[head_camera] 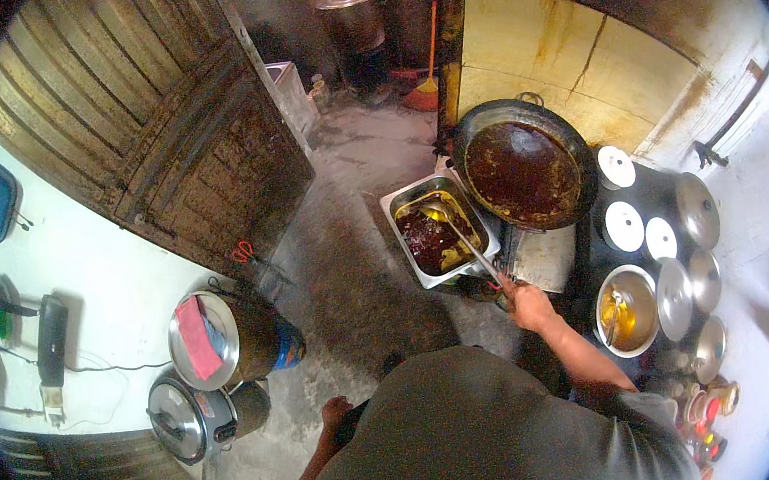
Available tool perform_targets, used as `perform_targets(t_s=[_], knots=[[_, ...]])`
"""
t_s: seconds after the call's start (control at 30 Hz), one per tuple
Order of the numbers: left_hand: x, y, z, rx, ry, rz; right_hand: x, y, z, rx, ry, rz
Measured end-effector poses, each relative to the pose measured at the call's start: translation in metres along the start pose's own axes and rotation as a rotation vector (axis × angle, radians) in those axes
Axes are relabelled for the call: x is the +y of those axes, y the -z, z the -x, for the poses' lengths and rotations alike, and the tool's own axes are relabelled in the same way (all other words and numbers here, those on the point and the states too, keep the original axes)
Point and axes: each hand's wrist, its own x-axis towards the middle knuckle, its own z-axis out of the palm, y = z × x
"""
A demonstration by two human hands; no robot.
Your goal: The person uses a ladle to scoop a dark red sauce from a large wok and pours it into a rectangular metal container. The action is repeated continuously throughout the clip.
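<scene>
My right hand [531, 305] grips the handle of a long metal ladle [468, 241]. The ladle's bowl rests in a rectangular steel pan [398, 238], amid a dark red-brown liquid [423, 235] with yellow oil at its edges. Just beyond and to the right sits a large black wok [585, 178]. Inside it lies more dark brown liquid [522, 171], with a light sheen on top. My left hand [336, 410] hangs low beside my body, apart from the pan; its fingers look curled, but what they hold, if anything, is unclear.
Right of the wok, a metal bowl [637, 275] holds yellow oil and a utensil, among several lids, including a white lid [623, 227]. A rice cooker [177, 420] and a lidded pot [224, 329] with a pink cloth [197, 339] stand left. A broom [433, 56] leans behind.
</scene>
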Motion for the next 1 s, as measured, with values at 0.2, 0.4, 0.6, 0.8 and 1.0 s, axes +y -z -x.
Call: perform_targets(t_s=[0.2,0.4,0.6,0.8,1.0], knots=[[0.040,0.005,-0.004,-0.089,0.145,-0.146,-0.017,0.021,-0.011,-0.184,-0.654,-1.606],[0.043,0.009,-0.008,-0.207,0.060,-0.552,-0.011,0.083,0.009,-0.269,-0.577,-2.107],[0.036,-0.001,-0.009,-0.170,0.161,-0.373,-0.007,0.122,0.034,-0.280,-0.487,-2.354],[0.002,-0.004,-0.016,-0.090,0.143,-0.169,0.009,0.164,0.057,-0.012,-0.496,-2.218],[-0.022,0.000,-0.041,-0.305,-0.080,-0.935,0.046,0.188,0.075,0.177,-0.594,-1.390]])
